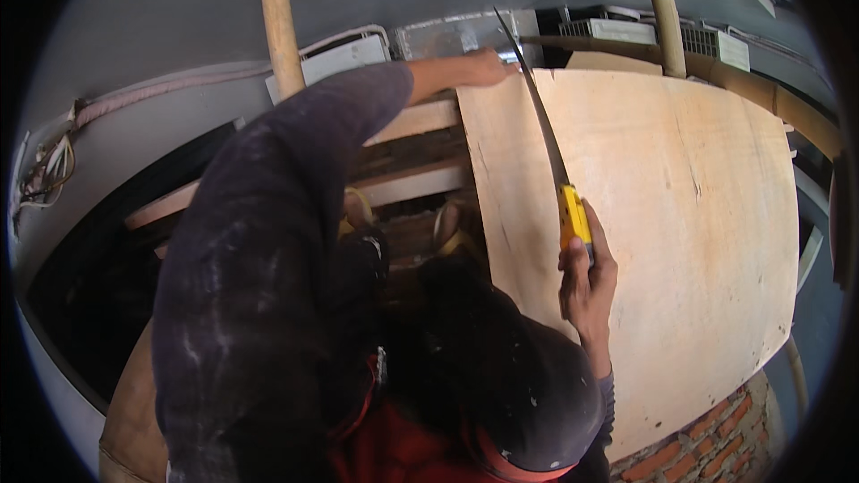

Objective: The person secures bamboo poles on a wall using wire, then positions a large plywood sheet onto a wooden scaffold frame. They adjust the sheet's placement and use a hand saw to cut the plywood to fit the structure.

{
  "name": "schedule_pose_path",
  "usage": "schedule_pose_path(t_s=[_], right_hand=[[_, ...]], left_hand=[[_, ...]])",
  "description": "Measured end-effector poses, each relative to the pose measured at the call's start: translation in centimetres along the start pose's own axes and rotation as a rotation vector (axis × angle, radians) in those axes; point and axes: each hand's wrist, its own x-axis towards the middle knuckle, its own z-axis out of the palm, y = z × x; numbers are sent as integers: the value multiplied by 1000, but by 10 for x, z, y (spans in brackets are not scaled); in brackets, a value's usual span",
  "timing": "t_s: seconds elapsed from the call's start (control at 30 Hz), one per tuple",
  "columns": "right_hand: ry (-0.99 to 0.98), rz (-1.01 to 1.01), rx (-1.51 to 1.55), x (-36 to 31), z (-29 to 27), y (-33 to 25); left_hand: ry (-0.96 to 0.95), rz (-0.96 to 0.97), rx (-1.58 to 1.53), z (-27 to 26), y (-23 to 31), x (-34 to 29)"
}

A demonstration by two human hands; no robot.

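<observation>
A handsaw with a yellow handle (574,217) is in my right hand (591,291), whose fingers are wrapped round the grip. Its long dark blade (548,130) points away from me over a pale plywood sheet (680,206), and the tip reaches past the far edge. Whether the teeth touch the wood I cannot tell. My left arm stretches across to the sheet's far left corner. There my left hand (486,69) is closed on the edge, just left of the blade, its fingertips partly hidden.
Left of the sheet, wooden slats (416,182) lie over a dark gap, with my feet (445,225) among them. Two bamboo poles (279,22) rise at the far side. A brick wall (689,454) shows at the lower right. Loose wires (58,165) hang at the left.
</observation>
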Motion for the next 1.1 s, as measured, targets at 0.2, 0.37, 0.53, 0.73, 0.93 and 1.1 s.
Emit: schedule_pose_path(t_s=[0.2, 0.37, 0.53, 0.73, 0.93, 1.1], right_hand=[[-23, 39, 50, -4, -3, 5], [-14, 15, 28, -9, -2, -1], [-6, -13, 13, -2, 1, 1], [-27, -56, -3, 3, -1, -8], [-33, -66, 24, 2, -3, -4], [-24, -2, 80, 10, -1, -12]], left_hand=[[-17, -19, -35, -1, 0, -4], [-44, 77, 15, -1, -3, -2], [-97, 127, 112, -8, 10, -14], [-125, 250, 50, -9, -16, -10], [-77, 230, 46, -3, -9, -18], [-90, 222, 45, -12, -6, -22]])
